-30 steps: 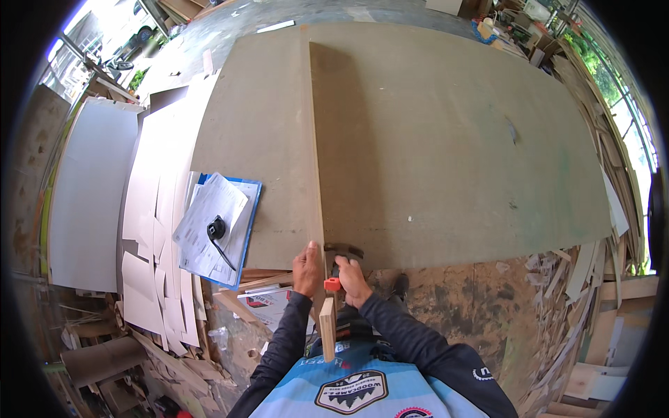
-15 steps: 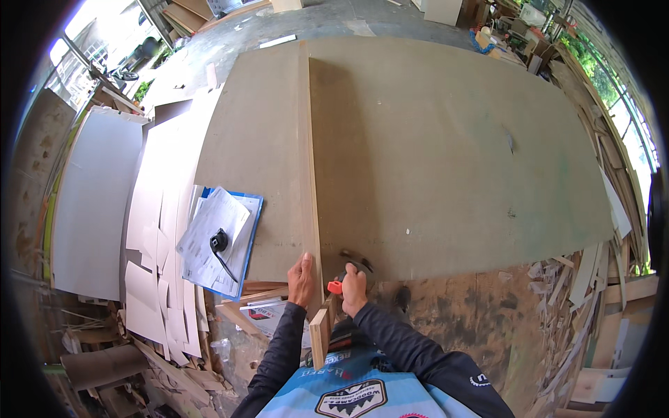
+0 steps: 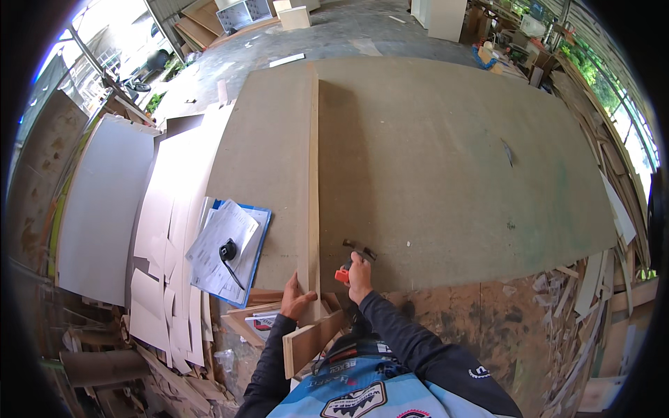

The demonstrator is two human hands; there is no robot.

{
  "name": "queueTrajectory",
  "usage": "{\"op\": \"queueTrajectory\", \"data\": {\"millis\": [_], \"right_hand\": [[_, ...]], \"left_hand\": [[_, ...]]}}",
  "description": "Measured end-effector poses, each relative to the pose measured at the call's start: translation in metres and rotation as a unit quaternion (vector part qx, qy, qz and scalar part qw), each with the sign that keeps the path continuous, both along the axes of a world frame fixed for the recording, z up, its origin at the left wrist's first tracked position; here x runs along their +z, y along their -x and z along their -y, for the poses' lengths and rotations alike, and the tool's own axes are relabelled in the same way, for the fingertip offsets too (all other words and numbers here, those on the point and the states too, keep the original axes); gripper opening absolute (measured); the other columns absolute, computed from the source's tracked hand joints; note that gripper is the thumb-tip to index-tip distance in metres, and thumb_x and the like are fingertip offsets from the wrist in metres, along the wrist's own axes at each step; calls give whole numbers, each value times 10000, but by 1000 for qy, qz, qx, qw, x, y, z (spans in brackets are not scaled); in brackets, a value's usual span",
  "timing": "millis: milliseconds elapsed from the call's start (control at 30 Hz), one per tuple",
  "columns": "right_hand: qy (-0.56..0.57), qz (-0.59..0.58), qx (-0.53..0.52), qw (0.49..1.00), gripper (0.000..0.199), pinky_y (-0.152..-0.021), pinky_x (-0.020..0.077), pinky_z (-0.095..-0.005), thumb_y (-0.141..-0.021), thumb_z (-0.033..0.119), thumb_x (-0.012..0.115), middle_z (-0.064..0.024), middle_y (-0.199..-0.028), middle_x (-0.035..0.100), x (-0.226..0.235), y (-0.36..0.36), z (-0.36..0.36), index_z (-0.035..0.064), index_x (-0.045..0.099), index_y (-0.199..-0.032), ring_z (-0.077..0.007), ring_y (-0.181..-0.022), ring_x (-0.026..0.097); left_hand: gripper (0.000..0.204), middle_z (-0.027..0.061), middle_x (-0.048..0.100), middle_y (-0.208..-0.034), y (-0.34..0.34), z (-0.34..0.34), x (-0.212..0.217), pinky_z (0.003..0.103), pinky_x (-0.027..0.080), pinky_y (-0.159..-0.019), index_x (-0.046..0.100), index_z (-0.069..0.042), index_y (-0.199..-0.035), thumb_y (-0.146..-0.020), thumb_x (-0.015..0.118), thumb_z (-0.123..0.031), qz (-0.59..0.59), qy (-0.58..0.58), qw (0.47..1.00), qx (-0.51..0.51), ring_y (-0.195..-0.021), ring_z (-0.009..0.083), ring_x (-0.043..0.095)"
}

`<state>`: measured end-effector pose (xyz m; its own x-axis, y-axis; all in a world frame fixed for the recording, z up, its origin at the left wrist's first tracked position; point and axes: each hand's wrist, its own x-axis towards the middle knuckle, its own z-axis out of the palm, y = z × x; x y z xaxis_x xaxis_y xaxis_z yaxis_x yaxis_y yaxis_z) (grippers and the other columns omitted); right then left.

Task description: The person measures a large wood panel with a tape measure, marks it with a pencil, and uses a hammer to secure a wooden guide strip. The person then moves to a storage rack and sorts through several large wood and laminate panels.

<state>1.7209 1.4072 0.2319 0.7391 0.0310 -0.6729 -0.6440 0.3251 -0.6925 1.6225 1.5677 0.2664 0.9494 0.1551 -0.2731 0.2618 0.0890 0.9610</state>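
Observation:
A long wooden board [image 3: 313, 174] runs away from me across a wide brown tabletop [image 3: 446, 160]. My left hand [image 3: 298, 298] grips its near end, thumb across the wood and a finger along the left side. Just past that hand, a short wooden piece [image 3: 310, 347] lies crosswise at the board's near end; whether they are joined I cannot tell. My right hand [image 3: 359, 279] is closed around a hammer [image 3: 359, 249], its dark head showing above the fingers, right of the board. An orange-red part [image 3: 341, 276] sticks out beside the fingers; the rest is hidden.
Left of the board, a blue clipboard [image 3: 261, 254] with papers carries a black tape measure [image 3: 228, 249]. Pale sheets [image 3: 164, 230] are stacked along the left. Wood offcuts [image 3: 589, 299] pile up at the right, and more wood pieces [image 3: 254, 317] lie below the table's near edge.
The short wooden piece has turned from nearly end-on to crosswise, its near end swinging left. My right hand with the hammer has moved slightly away from the board. The view has shifted a little.

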Motion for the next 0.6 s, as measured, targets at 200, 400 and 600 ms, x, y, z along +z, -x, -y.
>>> {"op": "queueTrajectory", "data": {"millis": [200, 400, 600], "right_hand": [[12, 102, -166, 981, 313, -516, 493, -336, -969, 306, 491, -131, -797, 601, 6, -60, -19, -2, 458, -925, -183, -561, 576], [145, 220, -50, 963, 330, -619, 447, -311, -940, 309, 545, -51, -709, 524, -27, -93, -69, -16, 494, -910, -150, -645, 527], [48, 146, -60, 986, 339, -639, 425, -335, -937, 295, 540, -56, -705, 511, 1, -100, -54, -23, 502, -825, -138, -673, 509]], "left_hand": [[846, 199, 622, -1166, 76, -7, -10, 356, 423, -1009, 436, 48, -1370, -598, 735, -131, 19, -150, 988, -28, -1113, 300, 580], [864, 207, 607, -1214, 121, 19, 8, 356, 387, -1038, 406, 45, -1394, -617, 735, -138, -10, -160, 986, -46, -1171, 285, 547], [854, 196, 600, -1213, 135, 19, 31, 347, 371, -1047, 399, 49, -1398, -619, 714, -102, -41, -153, 987, -35, -1179, 266, 526]]}}
